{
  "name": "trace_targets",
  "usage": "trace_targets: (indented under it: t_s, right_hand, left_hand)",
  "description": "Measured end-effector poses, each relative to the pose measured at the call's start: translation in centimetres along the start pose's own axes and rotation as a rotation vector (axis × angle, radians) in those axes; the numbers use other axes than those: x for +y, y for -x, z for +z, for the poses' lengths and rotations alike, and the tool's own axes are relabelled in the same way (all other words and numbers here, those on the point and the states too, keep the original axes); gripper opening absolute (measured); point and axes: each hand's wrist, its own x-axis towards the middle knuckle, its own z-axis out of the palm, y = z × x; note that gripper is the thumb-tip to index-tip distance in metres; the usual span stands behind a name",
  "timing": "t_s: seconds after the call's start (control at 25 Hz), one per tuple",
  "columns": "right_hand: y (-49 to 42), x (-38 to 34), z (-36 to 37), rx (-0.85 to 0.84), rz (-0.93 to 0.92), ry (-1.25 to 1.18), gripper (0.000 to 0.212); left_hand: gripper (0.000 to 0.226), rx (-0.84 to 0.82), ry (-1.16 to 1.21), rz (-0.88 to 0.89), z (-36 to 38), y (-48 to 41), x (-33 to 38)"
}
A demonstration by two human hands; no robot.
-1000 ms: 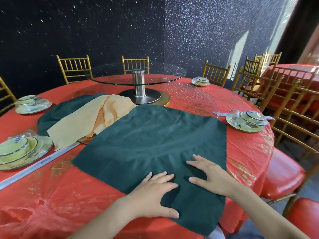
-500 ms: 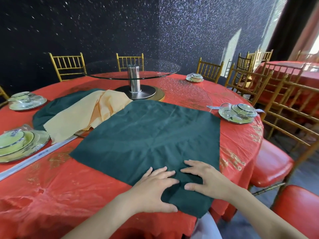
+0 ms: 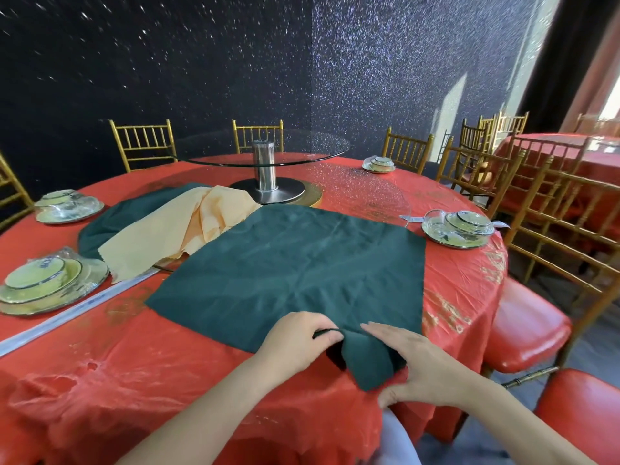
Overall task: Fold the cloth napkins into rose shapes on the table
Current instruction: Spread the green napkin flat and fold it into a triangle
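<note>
A dark green napkin (image 3: pixel 295 270) lies spread like a diamond on the red round table (image 3: pixel 134 357), its near corner at the table's edge. My left hand (image 3: pixel 298 337) pinches the cloth just left of that corner, fingers curled round a small fold. My right hand (image 3: pixel 412 360) holds the corner from the right, thumb under the cloth, fingers lying on top. The corner is lifted and bunched between both hands. A peach napkin (image 3: pixel 181 229) lies crumpled over another dark green napkin (image 3: pixel 134 216) at the back left.
A glass turntable (image 3: pixel 265 156) on a steel post stands at the table's centre. Wrapped place settings sit at the left (image 3: pixel 43 280), far left (image 3: pixel 67 206), right (image 3: pixel 459 226) and back (image 3: pixel 379 164). Gold chairs with red seats (image 3: pixel 526 333) ring the table. A long plastic strip (image 3: pixel 67 310) lies at the left.
Both hands lay flat on the napkin before; now they have slid toward the near corner and taken hold of it, lifting and bunching the cloth.
</note>
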Motion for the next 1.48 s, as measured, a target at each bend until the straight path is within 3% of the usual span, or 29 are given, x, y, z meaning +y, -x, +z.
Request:
trace_targets:
  t_s: [0.12, 0.2, 0.32, 0.44, 0.52, 0.64, 1.04, 1.36, 1.48]
  right_hand:
    - [0.4, 0.4, -0.6, 0.006, 0.006, 0.003, 0.105]
    - [0.7, 0.6, -0.9, 0.052, 0.024, -0.072, 0.089]
    - [0.8, 1.5, -1.6, 0.263, 0.055, -0.31, 0.053]
    - [-0.5, 2.5, -2.5, 0.451, 0.078, -0.359, 0.041]
    - [-1.9, 3.2, -3.0, 0.513, 0.126, -0.367, 0.041]
    - [-4.6, 3.6, -3.7, 0.538, 0.196, -0.376, 0.021]
    - [-16.0, 3.3, -6.4, 0.534, 0.287, -0.175, 0.012]
    - [-26.4, 5.2, -7.3, 0.506, 0.413, -0.042, 0.032]
    - [-30.4, 5.3, -7.4, 0.512, 0.438, 0.073, 0.02]
  left_hand:
    - [0.019, 0.028, 0.066, -0.019, -0.2, -0.5, 0.7]
    - [0.02, 0.037, 0.099, -0.029, -0.1, -0.5, 1.0]
    - [0.024, 0.002, 0.152, -0.083, 0.3, -0.4, 1.4]
    - [0.019, -0.02, 0.201, -0.103, 0.0, -0.3, 1.6]
    - [0.033, 0.013, 0.167, -0.14, -0.6, -0.3, 1.1]
    - [0.05, 0.09, 0.102, -0.189, -1.6, 0.1, -0.4]
    - [0.037, 0.255, 0.073, -0.42, -4.7, -2.1, -6.4]
    - [0.041, 0.337, 0.035, -0.459, -6.8, -8.1, -10.6]
    - [0.043, 0.399, -0.039, -0.505, -7.5, -10.2, -12.4]
